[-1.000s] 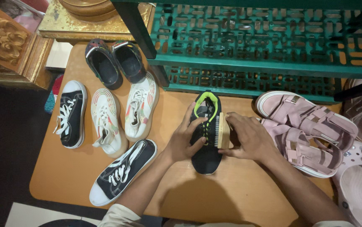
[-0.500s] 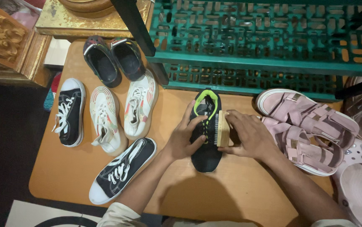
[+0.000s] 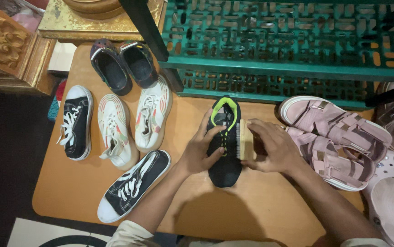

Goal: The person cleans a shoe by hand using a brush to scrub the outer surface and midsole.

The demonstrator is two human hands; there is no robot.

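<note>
A black sneaker with a lime-green collar lies toe toward me on the orange tabletop. My left hand grips its left side, fingers laid over the laces. My right hand holds a wooden scrub brush, its bristles pressed against the sneaker's right side.
Left of the sneaker lie two black canvas shoes, a pair of white sneakers and dark clogs. Pink strapped sandals and a pale pink clog crowd the right. A green lattice shoe rack stands behind.
The brush has slid a little along the sneaker's right side, toward its heel. My left hand keeps its hold and the shoe stays in place.
</note>
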